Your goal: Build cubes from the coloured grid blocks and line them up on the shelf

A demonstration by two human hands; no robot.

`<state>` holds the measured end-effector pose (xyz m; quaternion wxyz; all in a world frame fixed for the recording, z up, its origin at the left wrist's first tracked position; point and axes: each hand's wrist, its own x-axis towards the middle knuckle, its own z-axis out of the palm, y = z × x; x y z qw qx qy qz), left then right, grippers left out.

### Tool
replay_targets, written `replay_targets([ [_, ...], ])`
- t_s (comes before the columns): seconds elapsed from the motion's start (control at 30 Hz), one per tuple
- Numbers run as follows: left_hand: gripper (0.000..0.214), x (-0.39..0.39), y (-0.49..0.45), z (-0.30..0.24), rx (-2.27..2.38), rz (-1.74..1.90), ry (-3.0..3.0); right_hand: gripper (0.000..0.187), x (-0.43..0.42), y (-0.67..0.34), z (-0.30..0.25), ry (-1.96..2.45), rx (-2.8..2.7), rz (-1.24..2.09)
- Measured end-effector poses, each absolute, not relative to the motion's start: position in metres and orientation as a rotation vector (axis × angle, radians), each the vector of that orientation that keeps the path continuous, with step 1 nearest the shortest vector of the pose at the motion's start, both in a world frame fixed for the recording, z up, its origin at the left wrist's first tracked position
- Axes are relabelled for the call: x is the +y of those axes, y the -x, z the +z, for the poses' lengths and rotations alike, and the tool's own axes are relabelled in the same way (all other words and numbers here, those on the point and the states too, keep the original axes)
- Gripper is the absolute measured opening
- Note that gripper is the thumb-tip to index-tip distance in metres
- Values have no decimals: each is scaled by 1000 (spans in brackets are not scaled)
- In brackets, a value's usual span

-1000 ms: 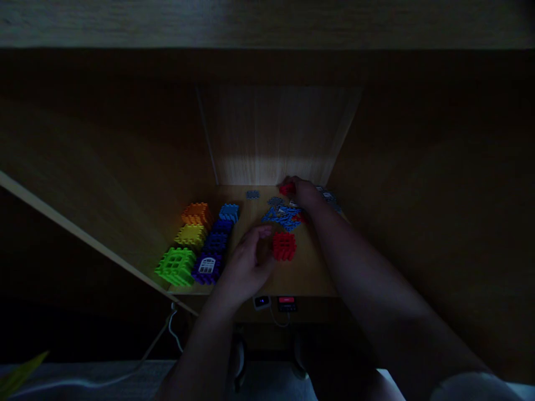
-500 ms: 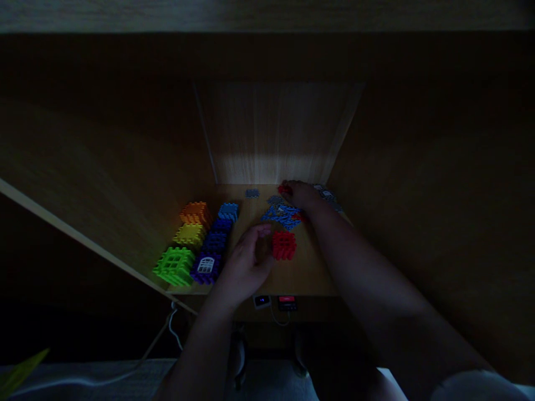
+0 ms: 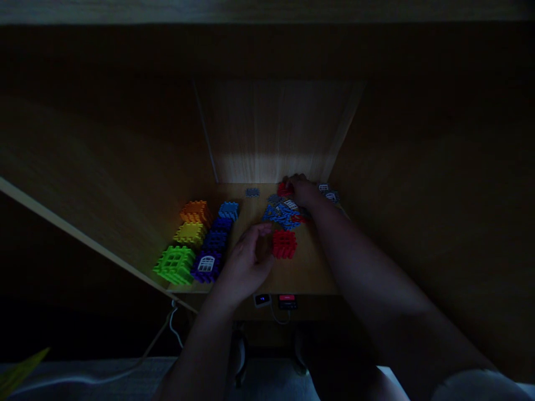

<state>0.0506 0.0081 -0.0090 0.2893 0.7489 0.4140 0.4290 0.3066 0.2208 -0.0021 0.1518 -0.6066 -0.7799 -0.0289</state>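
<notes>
My left hand (image 3: 249, 260) rests on the shelf with thumb and fingers apart and curved. It is just left of a stack of red interlocking building tiles (image 3: 285, 245) and holds nothing. At the back, my right hand (image 3: 301, 188) has its fingers curled down over red building tiles (image 3: 285, 190); its fingertips are partly hidden in the dark. Below that hand lies a loose heap of blue building tiles (image 3: 283, 216), with a white window piece (image 3: 291, 204) on top and some red pieces (image 3: 300, 218) at its right edge.
On the left stand stacks of orange (image 3: 195, 211), yellow (image 3: 190, 234), green (image 3: 174, 264), light blue (image 3: 228, 210), dark blue (image 3: 215, 240) and purple tiles (image 3: 206, 267). Grey tiles (image 3: 252, 192) lie at the back. Wooden side walls enclose the shelf. Two small devices (image 3: 262, 300) with a cable are below its front edge.
My right hand has shifted slightly back and right, and a white window piece now shows on the blue heap. My left hand has stayed in place beside the red stack.
</notes>
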Motion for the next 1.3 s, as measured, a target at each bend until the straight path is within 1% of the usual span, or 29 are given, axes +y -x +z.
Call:
replay_targets([
  [0.27, 46, 9, -51, -9, 1086, 1167, -1995, 23, 219, -304, 5, 1681, -2203, -118],
  [0.6, 47, 9, -51, -7, 1101, 1145, -1986, 21, 217, -302, 14, 1588, -2075, -192],
  [0.77, 46, 8, -51, -8, 1093, 1148, -1988, 22, 214, -303, 21, 1344, -1840, -169],
  [0.87, 45, 9, -50, -10, 1090, 1160, -1995, 23, 213, -303, 25, 1285, -1709, -179],
  [0.93, 45, 10, -50, -11, 1091, 1155, -1999, 26, 214, -303, 27, 1252, -1592, -158],
  [1.07, 45, 10, -50, -11, 1096, 1150, -2002, 31, 223, -305, 25, 1218, -1392, -14],
  [1.3, 45, 8, -51, -8, 1115, 1151, -1995, 20, 236, -315, 16, 1065, -1281, 77],
])
